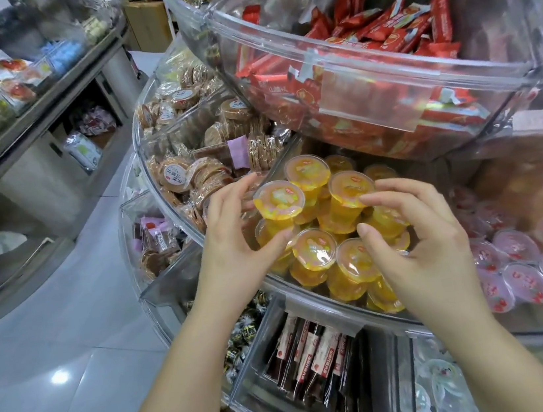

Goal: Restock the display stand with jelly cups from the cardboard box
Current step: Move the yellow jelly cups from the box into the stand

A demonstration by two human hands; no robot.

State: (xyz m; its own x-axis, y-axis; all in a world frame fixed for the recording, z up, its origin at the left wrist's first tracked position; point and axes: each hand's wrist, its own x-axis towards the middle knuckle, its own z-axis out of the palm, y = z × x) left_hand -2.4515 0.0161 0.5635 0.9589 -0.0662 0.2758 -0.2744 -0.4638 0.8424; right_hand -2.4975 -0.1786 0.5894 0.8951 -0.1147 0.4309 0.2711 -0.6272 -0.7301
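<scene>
Both forearms rise from the bottom edge toward the middle tier of a clear round display stand (pixel 162 123). On the far left a grey cabinet shelf (pixel 30 140) carries blurred packaged goods above a pale tiled floor (pixel 73 335). Next on the tier, a compartment holds round brown biscuit packs (pixel 190 178). The left hand (pixel 233 242) has its grip spread, thumb and fingers curved on either side of 1 yellow jelly cup (pixel 279 199) at the top of the pile; whether they actually touch it I cannot tell. That cup sits on the heap of yellow jelly cups (pixel 332 232) filling the middle compartment. The right hand (pixel 420 248) hovers over the heap's right side, grip apart, fingertips near another cup's lid. Above, the top tier holds red wrapped snacks (pixel 388 28). Below, dark stick packs (pixel 315 362) fill a lower bin. Rightmost lie pink jelly cups (pixel 519 263).
</scene>
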